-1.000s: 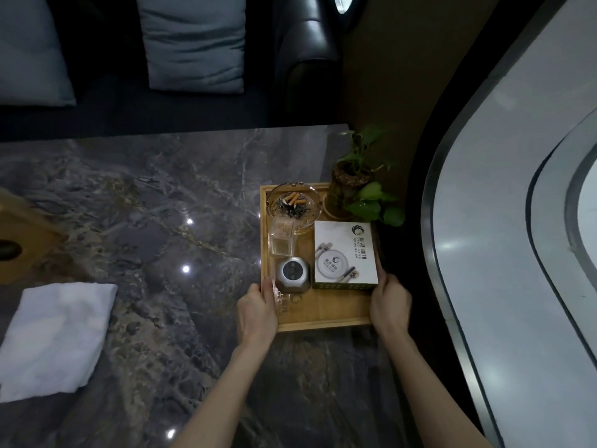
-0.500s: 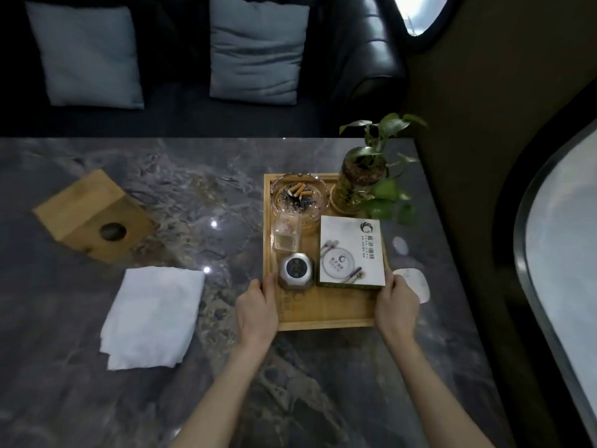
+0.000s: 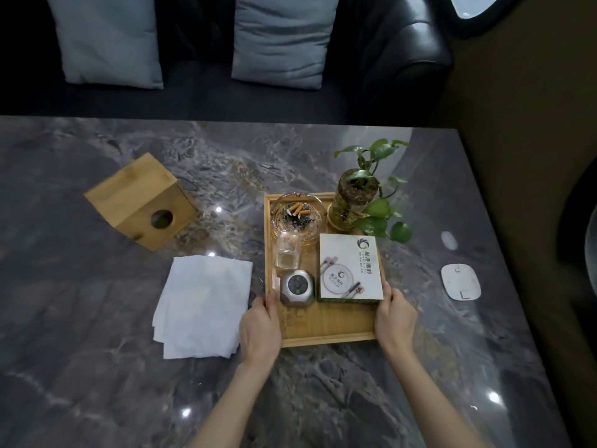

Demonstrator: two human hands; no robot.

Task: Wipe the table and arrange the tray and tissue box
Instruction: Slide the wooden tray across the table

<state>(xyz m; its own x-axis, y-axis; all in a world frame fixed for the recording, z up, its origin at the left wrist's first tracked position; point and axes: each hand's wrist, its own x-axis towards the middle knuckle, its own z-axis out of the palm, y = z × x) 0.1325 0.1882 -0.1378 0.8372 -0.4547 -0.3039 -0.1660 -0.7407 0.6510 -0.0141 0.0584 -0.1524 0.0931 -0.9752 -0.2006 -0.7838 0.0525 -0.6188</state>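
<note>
A wooden tray [image 3: 326, 331] lies on the dark marble table [image 3: 97, 367], right of centre. My left hand [image 3: 261, 328] grips its left rim and my right hand [image 3: 394, 321] grips its right rim, both near the front corners. On the tray stand a glass ashtray with cigarette butts [image 3: 296, 218], a small clear glass [image 3: 287, 253], a grey metal gadget [image 3: 296, 287], a white printed box [image 3: 350, 268] and a potted plant [image 3: 353, 202]. The wooden tissue box [image 3: 142, 202] lies tipped over at the left. A white cloth [image 3: 203, 307] lies flat just left of the tray.
A white flat disc [image 3: 460, 281] lies on the table right of the tray, near the right edge. A dark sofa with two grey cushions [image 3: 281, 40] runs behind the table's far edge. A dark wall [image 3: 533, 156] borders the table on the right.
The tray, held by both hands, has shifted left, away from the table's right edge. The view has swung left, bringing the tissue box, the cloth and the white disc fully into sight.
</note>
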